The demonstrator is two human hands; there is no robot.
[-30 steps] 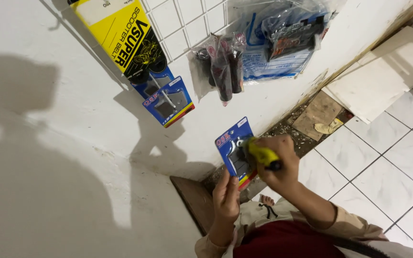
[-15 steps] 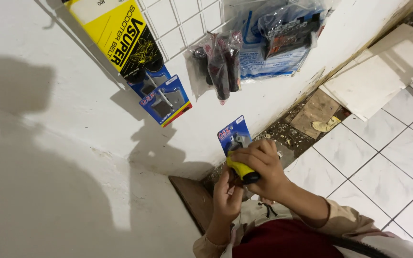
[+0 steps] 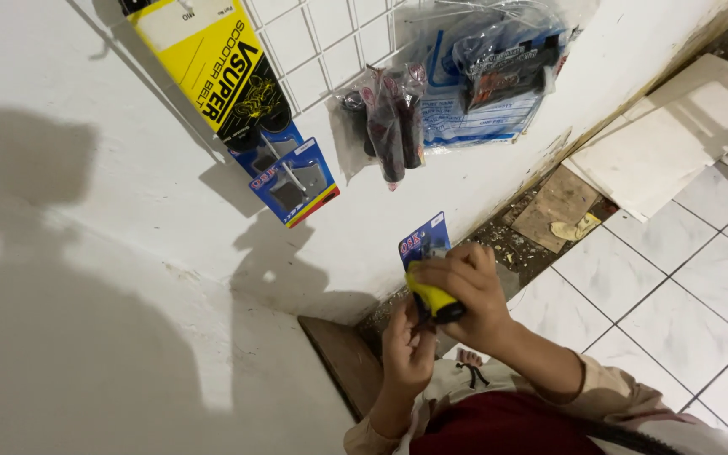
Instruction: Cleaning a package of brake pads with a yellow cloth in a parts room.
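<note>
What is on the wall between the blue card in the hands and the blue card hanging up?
Only bare white wall and shadow between the held blue card and the hanging blue card, in the head view.

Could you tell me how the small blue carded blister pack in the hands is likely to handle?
The small blue carded blister pack looks thin and flat, so probably light and bendable. Its glossy face may be slippery. The right hand covers its lower part.

At lower centre of the frame, the right hand [image 3: 465, 295] grips a yellow-and-black tool handle [image 3: 433, 301] against a blue blister card [image 3: 425, 240]; the left hand [image 3: 408, 347] holds the card from below; above, packaged parts hang on a white wire grid [image 3: 330, 42] against the white wall [image 3: 86, 253]; pale floor tiles [image 3: 667, 295] fill the right.
</note>
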